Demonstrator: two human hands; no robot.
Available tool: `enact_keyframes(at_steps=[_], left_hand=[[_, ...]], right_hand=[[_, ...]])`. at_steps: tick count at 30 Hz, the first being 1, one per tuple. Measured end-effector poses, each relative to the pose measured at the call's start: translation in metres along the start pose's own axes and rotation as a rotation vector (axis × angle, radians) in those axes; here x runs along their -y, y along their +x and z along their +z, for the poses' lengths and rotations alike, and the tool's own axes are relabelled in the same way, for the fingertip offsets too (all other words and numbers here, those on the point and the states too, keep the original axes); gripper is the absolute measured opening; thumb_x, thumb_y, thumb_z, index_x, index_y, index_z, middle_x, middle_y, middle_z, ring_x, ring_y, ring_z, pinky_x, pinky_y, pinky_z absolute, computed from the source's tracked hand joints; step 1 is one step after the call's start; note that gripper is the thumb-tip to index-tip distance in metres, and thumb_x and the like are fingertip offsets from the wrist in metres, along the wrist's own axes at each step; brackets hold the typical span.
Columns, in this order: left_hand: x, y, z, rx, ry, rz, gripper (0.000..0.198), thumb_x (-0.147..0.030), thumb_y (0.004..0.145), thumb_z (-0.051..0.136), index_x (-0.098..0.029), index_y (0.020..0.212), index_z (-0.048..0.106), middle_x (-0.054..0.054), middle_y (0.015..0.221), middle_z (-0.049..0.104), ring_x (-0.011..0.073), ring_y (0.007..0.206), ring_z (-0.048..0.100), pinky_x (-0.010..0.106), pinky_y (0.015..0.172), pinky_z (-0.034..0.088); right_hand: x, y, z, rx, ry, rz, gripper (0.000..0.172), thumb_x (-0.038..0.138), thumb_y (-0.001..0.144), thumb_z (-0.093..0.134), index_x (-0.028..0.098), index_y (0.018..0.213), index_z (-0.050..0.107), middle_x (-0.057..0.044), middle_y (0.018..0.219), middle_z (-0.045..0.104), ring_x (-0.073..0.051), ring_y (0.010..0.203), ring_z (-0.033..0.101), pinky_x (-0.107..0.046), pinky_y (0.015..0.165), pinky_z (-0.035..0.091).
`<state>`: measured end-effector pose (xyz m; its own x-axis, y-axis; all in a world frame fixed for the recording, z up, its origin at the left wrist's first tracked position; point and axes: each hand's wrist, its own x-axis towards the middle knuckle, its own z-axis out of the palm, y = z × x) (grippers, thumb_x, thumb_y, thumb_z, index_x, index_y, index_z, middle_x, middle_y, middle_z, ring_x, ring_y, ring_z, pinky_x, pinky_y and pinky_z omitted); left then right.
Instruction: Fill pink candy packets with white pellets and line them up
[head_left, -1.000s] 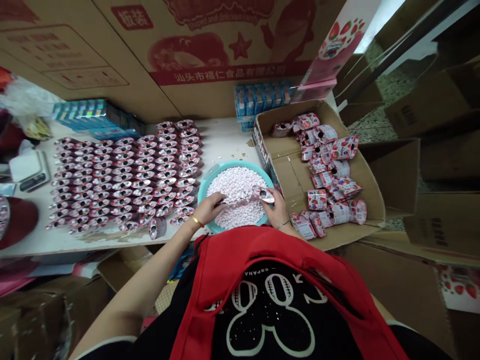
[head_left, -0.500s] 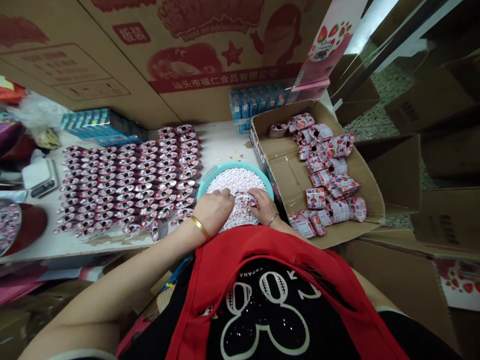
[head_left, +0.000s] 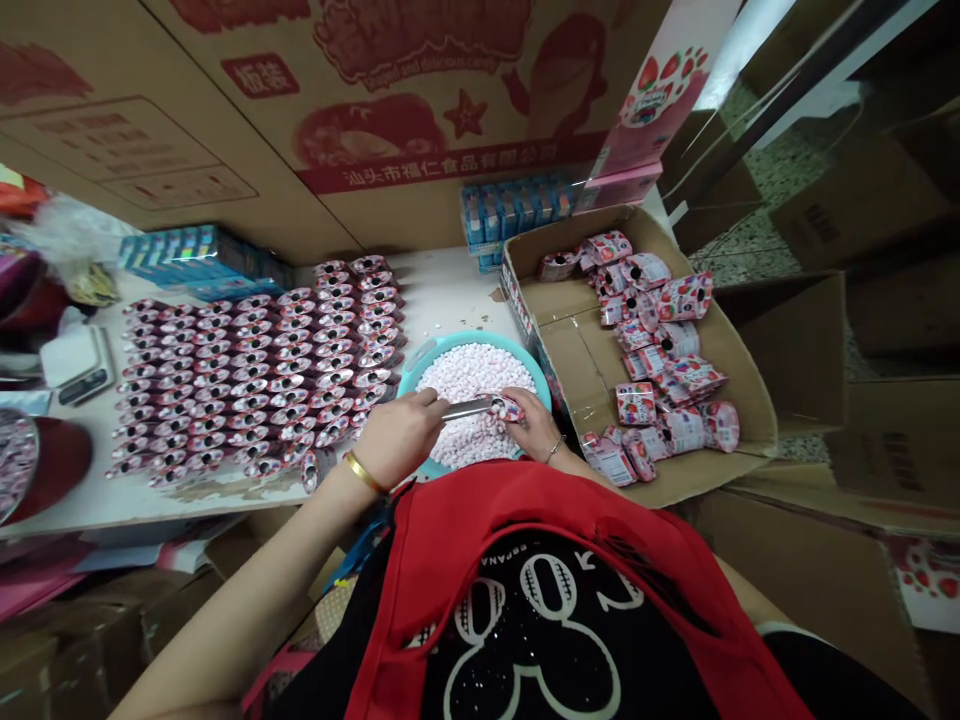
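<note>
My left hand [head_left: 403, 432] is closed around the handle end of a metal scoop [head_left: 466, 408]. The scoop's far end meets the mouth of a small pink printed candy pouch [head_left: 508, 408], which my right hand [head_left: 537, 428] grips from the right. Both hands are over a turquoise basin [head_left: 411, 376] full of small pale pink and white candies [head_left: 472, 372]. To the left, rows of similar pouches [head_left: 251, 385] stand upright with their mouths upward, some with candies showing in them. How much candy is in the held pouch I cannot make out.
On the right, a cardboard tray [head_left: 574, 355] holds several filled pouches [head_left: 686, 375]. Blue packs [head_left: 517, 212] stand behind the basin, more blue packs [head_left: 202, 258] at back left. A white scale [head_left: 79, 362] and a red container [head_left: 64, 460] are far left.
My left hand has moved left and slightly down, and the scoop now shows between it and the pouch. My right hand keeps hold of the pouch, slightly lower and further right.
</note>
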<state>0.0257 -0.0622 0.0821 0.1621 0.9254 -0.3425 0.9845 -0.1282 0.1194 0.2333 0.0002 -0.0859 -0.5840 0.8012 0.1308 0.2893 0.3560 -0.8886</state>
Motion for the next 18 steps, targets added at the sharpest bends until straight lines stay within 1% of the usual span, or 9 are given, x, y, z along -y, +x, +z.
enact_keyframes(at_steps=[2, 5, 8, 10, 12, 13, 14, 16, 18], left_hand=[[0.015, -0.002, 0.013, -0.06, -0.131, -0.01, 0.022, -0.028, 0.089, 0.044, -0.019, 0.098, 0.061, 0.006, 0.091, 0.061, 0.0169, 0.08, 0.058, 0.028, 0.065, 0.044], [0.031, -0.001, 0.039, -0.206, -0.367, -0.059, 0.023, -0.032, 0.088, 0.046, -0.018, 0.101, 0.058, 0.005, 0.09, 0.059, 0.0154, 0.079, 0.056, 0.028, 0.07, 0.045], [0.031, 0.005, 0.063, -0.343, -0.565, -0.058, 0.03, -0.04, 0.084, 0.053, -0.016, 0.102, 0.055, 0.006, 0.09, 0.058, 0.0162, 0.083, 0.055, 0.029, 0.075, 0.046], [0.025, 0.011, 0.073, -0.371, -0.628, 0.011, 0.046, -0.046, 0.077, 0.062, -0.016, 0.111, 0.051, 0.008, 0.101, 0.057, 0.0192, 0.093, 0.055, 0.032, 0.081, 0.047], [0.021, 0.02, 0.077, -0.343, -0.612, 0.086, 0.062, -0.046, 0.073, 0.067, -0.018, 0.123, 0.044, 0.011, 0.114, 0.054, 0.0227, 0.105, 0.053, 0.035, 0.087, 0.047], [0.02, 0.026, 0.076, -0.311, -0.579, 0.112, 0.062, -0.042, 0.074, 0.066, -0.02, 0.127, 0.042, 0.011, 0.118, 0.053, 0.0231, 0.108, 0.053, 0.035, 0.088, 0.046], [0.022, 0.032, 0.073, -0.272, -0.54, 0.128, 0.058, -0.038, 0.077, 0.063, -0.022, 0.128, 0.042, 0.01, 0.119, 0.053, 0.0225, 0.107, 0.054, 0.034, 0.087, 0.047], [0.032, 0.049, 0.062, -0.211, -0.466, 0.143, 0.044, -0.03, 0.082, 0.055, -0.024, 0.124, 0.046, 0.007, 0.114, 0.056, 0.0197, 0.1, 0.057, 0.032, 0.083, 0.047], [0.052, 0.071, 0.048, -0.192, -0.418, 0.168, 0.035, -0.027, 0.084, 0.053, -0.024, 0.119, 0.05, 0.006, 0.108, 0.058, 0.0179, 0.093, 0.059, 0.029, 0.078, 0.047]], right_hand=[[0.0, 0.0, -0.002, -0.014, 0.041, 0.029, 0.043, 0.01, 0.072, 0.052, 0.02, 0.114, 0.055, -0.01, 0.116, 0.059, -0.023, 0.112, 0.054, -0.041, 0.1, 0.042], [0.002, -0.001, -0.001, -0.025, 0.134, 0.113, 0.038, 0.016, 0.074, 0.057, 0.019, 0.111, 0.057, -0.009, 0.111, 0.061, -0.022, 0.105, 0.058, -0.039, 0.096, 0.045], [0.009, 0.001, 0.006, 0.024, 0.261, 0.196, 0.036, 0.021, 0.073, 0.061, 0.018, 0.109, 0.058, -0.007, 0.107, 0.064, -0.02, 0.098, 0.061, -0.036, 0.09, 0.048], [0.018, 0.006, 0.011, 0.064, 0.345, 0.22, 0.035, 0.021, 0.072, 0.061, 0.018, 0.107, 0.06, -0.006, 0.102, 0.066, -0.02, 0.094, 0.063, -0.036, 0.086, 0.051], [0.027, 0.017, 0.015, 0.093, 0.395, 0.21, 0.034, 0.021, 0.072, 0.06, 0.022, 0.106, 0.061, -0.005, 0.099, 0.067, -0.022, 0.093, 0.064, -0.038, 0.084, 0.053], [0.032, 0.024, 0.016, 0.099, 0.405, 0.196, 0.034, 0.021, 0.073, 0.059, 0.025, 0.107, 0.061, -0.004, 0.099, 0.068, -0.023, 0.094, 0.064, -0.04, 0.084, 0.054], [0.035, 0.032, 0.017, 0.104, 0.404, 0.177, 0.034, 0.022, 0.074, 0.059, 0.028, 0.107, 0.061, -0.002, 0.1, 0.067, -0.023, 0.095, 0.064, -0.041, 0.085, 0.054], [0.041, 0.05, 0.017, 0.098, 0.366, 0.133, 0.035, 0.027, 0.076, 0.06, 0.035, 0.111, 0.059, 0.0, 0.104, 0.066, -0.024, 0.1, 0.063, -0.044, 0.089, 0.052], [0.043, 0.068, 0.015, 0.013, 0.276, 0.1, 0.041, 0.033, 0.077, 0.062, 0.035, 0.117, 0.055, -0.002, 0.109, 0.064, -0.026, 0.105, 0.06, -0.049, 0.096, 0.048]])
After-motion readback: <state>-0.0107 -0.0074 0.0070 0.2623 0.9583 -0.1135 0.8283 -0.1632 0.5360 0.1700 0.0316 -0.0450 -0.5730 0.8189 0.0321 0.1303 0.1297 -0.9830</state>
